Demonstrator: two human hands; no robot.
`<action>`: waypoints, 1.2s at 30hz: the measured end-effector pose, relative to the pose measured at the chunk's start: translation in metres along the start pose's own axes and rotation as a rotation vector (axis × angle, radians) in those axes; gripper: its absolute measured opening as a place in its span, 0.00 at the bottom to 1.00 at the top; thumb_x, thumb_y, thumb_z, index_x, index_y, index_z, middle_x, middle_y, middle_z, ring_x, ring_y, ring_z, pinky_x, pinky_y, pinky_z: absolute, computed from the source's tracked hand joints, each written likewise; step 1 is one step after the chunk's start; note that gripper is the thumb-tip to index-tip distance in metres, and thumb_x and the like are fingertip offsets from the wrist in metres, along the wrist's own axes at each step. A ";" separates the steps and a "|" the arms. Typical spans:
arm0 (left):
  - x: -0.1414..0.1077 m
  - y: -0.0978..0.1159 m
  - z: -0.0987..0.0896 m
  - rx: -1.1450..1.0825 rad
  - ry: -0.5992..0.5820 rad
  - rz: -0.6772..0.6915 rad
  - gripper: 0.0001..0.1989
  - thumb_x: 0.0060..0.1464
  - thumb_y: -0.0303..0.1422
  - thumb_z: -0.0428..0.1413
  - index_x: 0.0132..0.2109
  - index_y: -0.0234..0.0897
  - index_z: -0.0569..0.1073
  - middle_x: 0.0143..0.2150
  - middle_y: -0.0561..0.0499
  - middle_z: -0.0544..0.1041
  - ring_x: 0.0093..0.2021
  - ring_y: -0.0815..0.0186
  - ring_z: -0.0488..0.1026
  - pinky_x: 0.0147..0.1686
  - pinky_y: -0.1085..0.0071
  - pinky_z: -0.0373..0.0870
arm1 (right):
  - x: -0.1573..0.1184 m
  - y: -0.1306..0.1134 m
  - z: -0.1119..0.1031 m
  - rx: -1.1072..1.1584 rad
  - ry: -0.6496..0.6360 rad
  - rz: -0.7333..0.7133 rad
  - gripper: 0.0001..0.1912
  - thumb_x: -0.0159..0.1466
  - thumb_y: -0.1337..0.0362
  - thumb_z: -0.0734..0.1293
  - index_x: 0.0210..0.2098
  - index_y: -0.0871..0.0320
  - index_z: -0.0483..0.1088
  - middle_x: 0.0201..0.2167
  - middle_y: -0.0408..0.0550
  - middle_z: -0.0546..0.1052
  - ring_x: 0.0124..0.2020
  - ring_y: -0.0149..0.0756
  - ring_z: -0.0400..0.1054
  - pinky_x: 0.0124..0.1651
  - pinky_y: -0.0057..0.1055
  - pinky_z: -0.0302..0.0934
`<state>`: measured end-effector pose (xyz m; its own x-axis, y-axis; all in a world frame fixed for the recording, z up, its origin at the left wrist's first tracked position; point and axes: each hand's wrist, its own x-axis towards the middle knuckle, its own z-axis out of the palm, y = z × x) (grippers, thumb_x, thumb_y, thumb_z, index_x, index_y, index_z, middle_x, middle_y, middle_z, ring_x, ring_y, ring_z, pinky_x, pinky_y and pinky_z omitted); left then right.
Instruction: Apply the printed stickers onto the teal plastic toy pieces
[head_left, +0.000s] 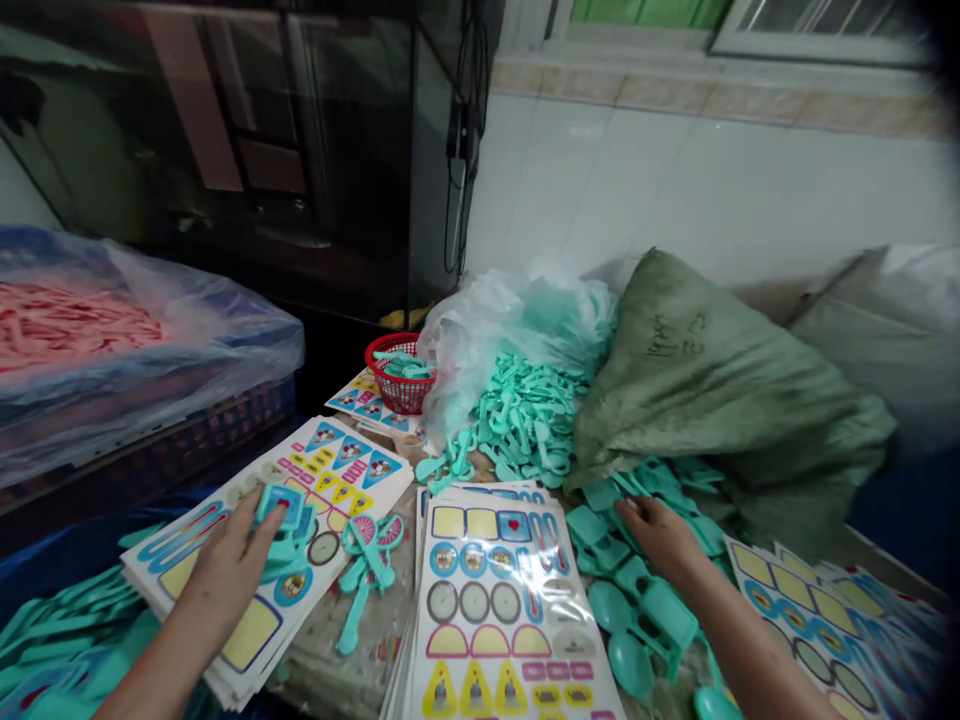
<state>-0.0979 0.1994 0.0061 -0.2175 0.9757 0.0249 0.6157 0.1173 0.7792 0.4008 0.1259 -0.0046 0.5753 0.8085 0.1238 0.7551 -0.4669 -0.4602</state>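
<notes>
My left hand (234, 562) is closed around a few teal plastic toy pieces (289, 525), one carrying a blue sticker with a red heart. It hovers over a stack of sticker sheets (382, 470) on the left. My right hand (664, 535) reaches into a heap of larger teal plastic pieces (667, 610) at the mouth of a green woven sack (720, 380); its fingers are curled at one piece and partly hidden. Between the hands lies another stack of sticker sheets (491, 610). Several teal pieces with pink round stickers (367, 550) lie beside it.
A clear bag (480, 330) spills small teal pieces (525, 420) at the back. Near it stands a red basket (401, 392). At left is a plastic-lined blue crate (247, 335) of pink pieces; more teal parts (67, 630) sit below. Sticker sheets (817, 620) lie at right.
</notes>
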 end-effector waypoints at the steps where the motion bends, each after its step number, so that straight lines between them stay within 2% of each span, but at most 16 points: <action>1: 0.004 -0.008 0.003 0.042 0.018 0.022 0.27 0.52 0.42 0.46 0.54 0.27 0.64 0.60 0.35 0.65 0.62 0.43 0.56 0.62 0.51 0.50 | 0.007 -0.001 0.003 -0.005 -0.007 0.018 0.14 0.52 0.52 0.62 0.22 0.55 0.69 0.18 0.46 0.72 0.22 0.38 0.66 0.25 0.30 0.56; 4: 0.009 -0.024 0.010 0.194 0.069 0.085 0.30 0.55 0.42 0.44 0.56 0.22 0.61 0.63 0.30 0.58 0.65 0.40 0.48 0.62 0.48 0.47 | 0.017 -0.005 0.010 0.012 -0.039 0.043 0.12 0.51 0.53 0.62 0.19 0.54 0.67 0.16 0.44 0.70 0.20 0.36 0.64 0.24 0.29 0.53; 6: 0.006 -0.025 0.010 0.208 0.081 0.083 0.30 0.55 0.42 0.44 0.57 0.22 0.62 0.64 0.30 0.57 0.66 0.40 0.46 0.62 0.47 0.48 | 0.016 -0.007 0.007 0.024 -0.026 0.045 0.12 0.52 0.54 0.61 0.19 0.54 0.65 0.15 0.42 0.68 0.20 0.35 0.63 0.23 0.29 0.51; 8: -0.001 -0.016 0.007 0.164 0.082 0.062 0.29 0.54 0.43 0.44 0.57 0.25 0.63 0.64 0.33 0.59 0.65 0.43 0.49 0.62 0.47 0.49 | 0.009 -0.008 -0.005 0.027 0.003 0.051 0.13 0.53 0.53 0.59 0.19 0.54 0.62 0.14 0.40 0.64 0.19 0.34 0.60 0.23 0.29 0.50; 12: -0.030 0.016 0.005 0.007 0.119 0.039 0.27 0.53 0.47 0.46 0.54 0.36 0.68 0.58 0.43 0.69 0.59 0.49 0.63 0.60 0.50 0.56 | -0.018 -0.011 -0.043 0.033 0.039 0.023 0.15 0.54 0.50 0.56 0.19 0.53 0.55 0.14 0.39 0.59 0.19 0.33 0.57 0.22 0.28 0.50; 15: -0.061 0.038 0.016 -0.155 0.095 0.151 0.22 0.53 0.47 0.48 0.49 0.41 0.73 0.52 0.48 0.75 0.55 0.54 0.69 0.57 0.57 0.63 | -0.051 -0.025 -0.061 0.092 -0.030 -0.067 0.17 0.54 0.46 0.58 0.22 0.53 0.61 0.17 0.41 0.66 0.21 0.35 0.62 0.24 0.29 0.57; 17: -0.084 0.048 0.029 -0.256 0.002 0.229 0.19 0.54 0.44 0.50 0.49 0.43 0.72 0.51 0.48 0.76 0.53 0.56 0.71 0.54 0.61 0.66 | -0.081 -0.043 -0.058 0.204 -0.180 -0.139 0.18 0.53 0.47 0.62 0.33 0.52 0.70 0.28 0.46 0.76 0.31 0.41 0.70 0.34 0.31 0.65; 19: -0.107 0.056 0.044 -0.343 -0.216 0.324 0.22 0.56 0.41 0.51 0.56 0.43 0.66 0.58 0.46 0.70 0.54 0.57 0.70 0.53 0.62 0.67 | -0.114 -0.065 -0.044 0.308 -0.378 -0.198 0.21 0.54 0.47 0.62 0.42 0.50 0.72 0.40 0.49 0.78 0.40 0.44 0.72 0.42 0.34 0.66; 20: -0.116 0.060 0.051 -0.350 -0.339 0.379 0.27 0.53 0.41 0.55 0.60 0.43 0.63 0.62 0.46 0.66 0.56 0.55 0.68 0.54 0.62 0.66 | -0.131 -0.077 -0.034 0.352 -0.440 -0.244 0.21 0.56 0.49 0.61 0.45 0.49 0.71 0.44 0.49 0.77 0.43 0.44 0.71 0.43 0.34 0.66; 22: -0.131 0.065 0.062 -0.343 -0.582 0.436 0.34 0.49 0.40 0.59 0.63 0.45 0.59 0.63 0.46 0.64 0.58 0.53 0.65 0.56 0.61 0.64 | -0.159 -0.098 -0.013 0.436 -0.619 -0.354 0.17 0.59 0.52 0.59 0.44 0.50 0.70 0.38 0.48 0.79 0.38 0.42 0.73 0.40 0.33 0.67; 23: -0.136 0.066 0.066 -0.328 -0.690 0.433 0.33 0.49 0.40 0.59 0.62 0.46 0.61 0.60 0.47 0.67 0.57 0.52 0.66 0.55 0.61 0.63 | -0.168 -0.105 -0.005 0.474 -0.689 -0.389 0.16 0.60 0.54 0.59 0.44 0.51 0.69 0.34 0.47 0.79 0.35 0.40 0.72 0.38 0.31 0.67; 24: -0.139 0.067 0.070 -0.317 -0.765 0.402 0.29 0.50 0.39 0.59 0.59 0.47 0.65 0.57 0.47 0.72 0.56 0.53 0.68 0.55 0.62 0.63 | -0.174 -0.111 0.002 0.509 -0.729 -0.404 0.15 0.61 0.55 0.58 0.43 0.52 0.68 0.30 0.45 0.78 0.32 0.38 0.72 0.36 0.30 0.66; 26: -0.141 0.065 0.074 -0.324 -0.798 0.268 0.18 0.52 0.36 0.57 0.52 0.48 0.73 0.49 0.49 0.77 0.51 0.55 0.71 0.53 0.63 0.65 | -0.172 -0.114 0.011 0.559 -0.695 -0.355 0.14 0.61 0.54 0.59 0.42 0.53 0.67 0.28 0.44 0.76 0.31 0.36 0.71 0.35 0.28 0.65; 29: -0.139 0.061 0.079 -0.496 -0.697 -0.038 0.10 0.51 0.36 0.56 0.41 0.41 0.76 0.38 0.51 0.79 0.39 0.60 0.74 0.40 0.67 0.71 | -0.142 -0.104 0.016 0.500 -0.455 -0.235 0.18 0.61 0.50 0.58 0.41 0.55 0.67 0.36 0.48 0.76 0.39 0.38 0.70 0.41 0.30 0.64; 32: -0.137 0.063 0.082 -0.738 -0.671 -0.242 0.11 0.51 0.42 0.55 0.37 0.38 0.70 0.31 0.55 0.73 0.32 0.65 0.72 0.31 0.71 0.71 | -0.102 -0.089 0.024 0.366 -0.306 -0.237 0.20 0.61 0.49 0.55 0.36 0.56 0.70 0.38 0.51 0.76 0.42 0.42 0.69 0.45 0.34 0.62; 36: -0.136 0.068 0.089 -0.896 -0.706 -0.374 0.17 0.49 0.46 0.57 0.40 0.39 0.68 0.34 0.55 0.73 0.35 0.64 0.72 0.34 0.68 0.71 | -0.076 -0.078 0.043 0.265 -0.280 -0.210 0.16 0.59 0.52 0.56 0.31 0.55 0.68 0.26 0.46 0.74 0.30 0.39 0.68 0.34 0.32 0.61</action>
<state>0.0409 0.0913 0.0003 0.3651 0.8276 -0.4264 -0.2037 0.5179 0.8308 0.2849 0.1167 -0.0162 0.2828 0.9591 0.0119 0.7190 -0.2038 -0.6645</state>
